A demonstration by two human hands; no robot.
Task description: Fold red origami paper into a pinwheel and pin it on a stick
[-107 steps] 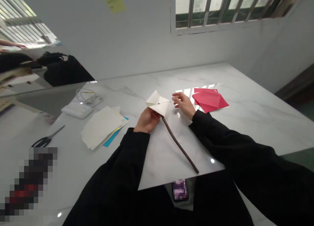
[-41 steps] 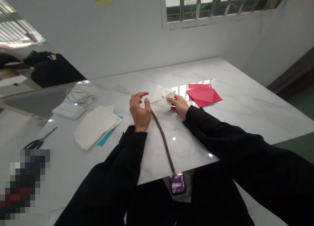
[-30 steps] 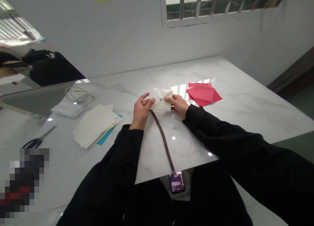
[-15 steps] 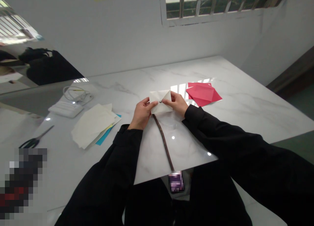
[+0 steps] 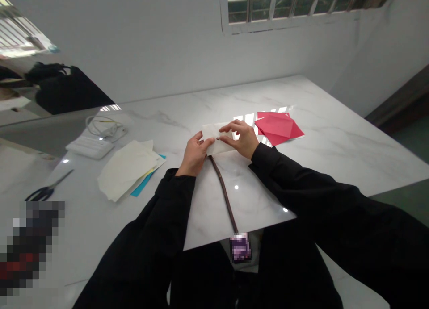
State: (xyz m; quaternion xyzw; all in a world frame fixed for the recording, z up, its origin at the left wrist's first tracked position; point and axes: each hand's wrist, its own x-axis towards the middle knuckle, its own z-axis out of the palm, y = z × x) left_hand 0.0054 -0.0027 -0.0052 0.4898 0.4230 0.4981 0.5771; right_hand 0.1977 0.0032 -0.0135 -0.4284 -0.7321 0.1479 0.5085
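White folded paper point(image 5: 217, 148) sits btwn both grips; can't tell if it touches the table point(image 5: 301, 166). L grip point(image 5: 207, 138) clasps its left edge, thumb across the front, tip nr the small metal stud point(image 5: 217, 138) at mid-paper. R grip point(image 5: 220, 134) is over the paper's right half, thumb tip at the stud, index tip just above; can't tell if it's pinching or loose. Brown stick point(image 5: 224, 195) starts at the paper's lower left, by L grip, & runs down twd the table's nr edge.

Rest, all rel. to the paper: red sheets point(image 5: 279, 127) overlapping, R of it; pale sheets point(image 5: 125, 168) stacked L, w/ blue sheet point(image 5: 142, 187) poking out below; white flat case point(image 5: 90, 146) w/ cable point(image 5: 87, 125), farther L; scissors point(image 5: 47, 192) far L. Black bag-like item point(image 5: 67, 92) upper L, well apart, contents hidden.
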